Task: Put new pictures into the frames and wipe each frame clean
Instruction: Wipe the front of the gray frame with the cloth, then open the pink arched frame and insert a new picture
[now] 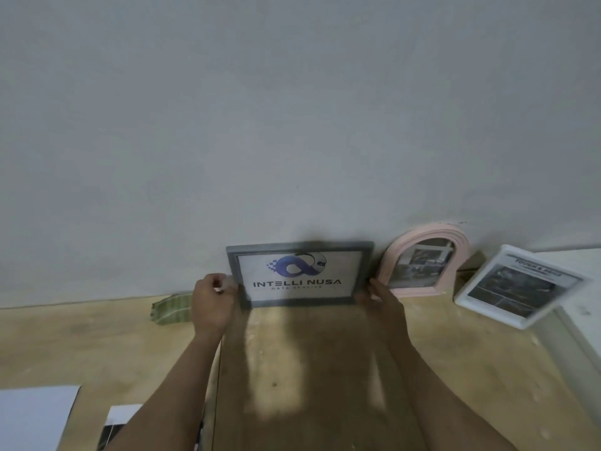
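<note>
At the far left bottom corner a white sheet lies on the counter, with a second paper just beside it, partly hidden by the left forearm. Further back, near the wall, a folded green cloth sits on the counter just left of the left hand. That hand's fingers are curled round the left edge of the grey frame, thumb toward the front. The frame stands upright at the back of the counter, close to the wall, its lower edge at or just above the surface; whether it touches I cannot tell, as the picture is blurred. It holds a white print with a blue looped logo and the words INTELLI NUSA. The right hand grips the frame's lower right corner, fingers wrapped behind it. Just right of it a pink arched frame leans against the wall with a dark photo inside. Furthest right, a white frame sits tilted, holding a black-and-white printed page.
</note>
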The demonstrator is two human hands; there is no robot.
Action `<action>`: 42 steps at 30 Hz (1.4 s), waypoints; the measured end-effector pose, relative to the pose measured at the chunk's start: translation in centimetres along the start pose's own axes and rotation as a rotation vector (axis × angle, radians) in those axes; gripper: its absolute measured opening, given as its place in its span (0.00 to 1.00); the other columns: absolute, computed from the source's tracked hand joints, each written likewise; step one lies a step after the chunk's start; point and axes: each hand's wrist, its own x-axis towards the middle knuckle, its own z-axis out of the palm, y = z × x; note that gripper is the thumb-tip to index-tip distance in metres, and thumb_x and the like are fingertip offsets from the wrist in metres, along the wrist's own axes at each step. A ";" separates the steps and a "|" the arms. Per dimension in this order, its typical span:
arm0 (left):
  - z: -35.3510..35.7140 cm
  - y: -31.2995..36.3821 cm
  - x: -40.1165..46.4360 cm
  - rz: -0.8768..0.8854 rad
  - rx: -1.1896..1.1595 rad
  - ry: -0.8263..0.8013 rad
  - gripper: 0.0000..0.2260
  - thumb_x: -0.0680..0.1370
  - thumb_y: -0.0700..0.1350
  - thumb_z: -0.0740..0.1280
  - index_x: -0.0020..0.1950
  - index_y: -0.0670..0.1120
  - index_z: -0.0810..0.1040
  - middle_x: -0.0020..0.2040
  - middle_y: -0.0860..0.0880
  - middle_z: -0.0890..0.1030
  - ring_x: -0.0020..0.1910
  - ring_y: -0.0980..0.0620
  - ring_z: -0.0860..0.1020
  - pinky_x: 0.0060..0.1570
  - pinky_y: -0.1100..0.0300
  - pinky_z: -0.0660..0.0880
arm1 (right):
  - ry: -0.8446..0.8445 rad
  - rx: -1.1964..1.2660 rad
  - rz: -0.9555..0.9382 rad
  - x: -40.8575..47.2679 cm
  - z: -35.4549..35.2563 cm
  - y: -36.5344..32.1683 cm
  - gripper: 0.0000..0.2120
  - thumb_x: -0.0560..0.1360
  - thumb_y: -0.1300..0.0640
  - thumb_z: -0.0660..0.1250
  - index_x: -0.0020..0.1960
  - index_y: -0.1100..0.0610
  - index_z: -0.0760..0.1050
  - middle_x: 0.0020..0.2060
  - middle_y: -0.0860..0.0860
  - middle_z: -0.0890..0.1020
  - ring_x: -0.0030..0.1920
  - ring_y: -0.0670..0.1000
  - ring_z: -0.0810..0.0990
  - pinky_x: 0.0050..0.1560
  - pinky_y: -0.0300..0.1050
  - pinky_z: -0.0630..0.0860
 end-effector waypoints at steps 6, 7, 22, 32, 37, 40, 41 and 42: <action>0.1 1.7 -4.7 0.029 0.040 -0.173 0.12 0.78 0.37 0.66 0.39 0.51 0.79 0.39 0.53 0.81 0.42 0.52 0.78 0.39 0.61 0.70 | 0.039 -0.049 -0.071 -4.4 -2.0 -2.9 0.09 0.77 0.56 0.67 0.57 0.54 0.77 0.44 0.49 0.81 0.42 0.47 0.78 0.41 0.40 0.72; 0.5 2.7 -5.4 0.044 0.033 -0.210 0.11 0.77 0.37 0.67 0.38 0.51 0.80 0.38 0.54 0.81 0.40 0.54 0.78 0.37 0.63 0.70 | 0.053 -0.051 -0.065 -4.8 -2.7 -3.0 0.13 0.77 0.55 0.67 0.61 0.56 0.76 0.47 0.51 0.81 0.44 0.49 0.78 0.42 0.41 0.71; 15.3 16.7 -11.5 0.036 -0.204 -0.684 0.18 0.83 0.47 0.61 0.39 0.39 0.81 0.28 0.47 0.80 0.27 0.53 0.77 0.31 0.62 0.75 | 0.172 -0.066 0.063 1.4 -17.5 0.5 0.25 0.76 0.53 0.68 0.70 0.59 0.68 0.59 0.55 0.78 0.58 0.55 0.77 0.48 0.43 0.71; 25.1 17.5 -12.0 -0.099 -0.163 -0.450 0.09 0.82 0.44 0.64 0.61 0.52 0.68 0.47 0.42 0.82 0.27 0.52 0.81 0.26 0.59 0.75 | -0.061 -0.137 -0.130 12.4 -19.2 3.0 0.16 0.76 0.57 0.67 0.59 0.44 0.67 0.56 0.48 0.78 0.56 0.51 0.79 0.54 0.51 0.77; 25.4 17.5 -11.7 -0.143 -0.243 -0.437 0.06 0.83 0.44 0.64 0.59 0.46 0.73 0.46 0.42 0.80 0.30 0.52 0.78 0.23 0.64 0.74 | -0.008 -0.050 -0.089 12.8 -19.6 3.3 0.04 0.76 0.58 0.65 0.49 0.52 0.72 0.44 0.50 0.80 0.46 0.53 0.80 0.46 0.50 0.78; 24.1 17.0 -12.3 -0.191 -0.326 -0.486 0.08 0.83 0.44 0.64 0.54 0.40 0.76 0.36 0.43 0.77 0.21 0.54 0.73 0.20 0.63 0.69 | 0.031 -0.040 -0.100 10.7 -20.4 4.7 0.04 0.74 0.58 0.68 0.45 0.51 0.75 0.40 0.48 0.81 0.43 0.51 0.81 0.42 0.48 0.78; 23.5 17.0 -12.6 -0.204 -0.367 -0.511 0.07 0.83 0.43 0.64 0.53 0.39 0.76 0.34 0.43 0.76 0.20 0.53 0.72 0.20 0.63 0.68 | 0.025 -0.032 -0.127 9.7 -20.6 5.1 0.05 0.73 0.58 0.70 0.45 0.50 0.76 0.40 0.47 0.83 0.43 0.49 0.82 0.44 0.48 0.79; 22.7 17.0 -13.0 -0.207 -0.393 -0.545 0.07 0.83 0.42 0.64 0.52 0.39 0.76 0.33 0.42 0.75 0.21 0.52 0.71 0.21 0.64 0.68 | 0.030 -0.037 -0.149 8.7 -20.8 5.5 0.06 0.72 0.58 0.71 0.46 0.49 0.78 0.41 0.47 0.83 0.43 0.47 0.82 0.45 0.48 0.80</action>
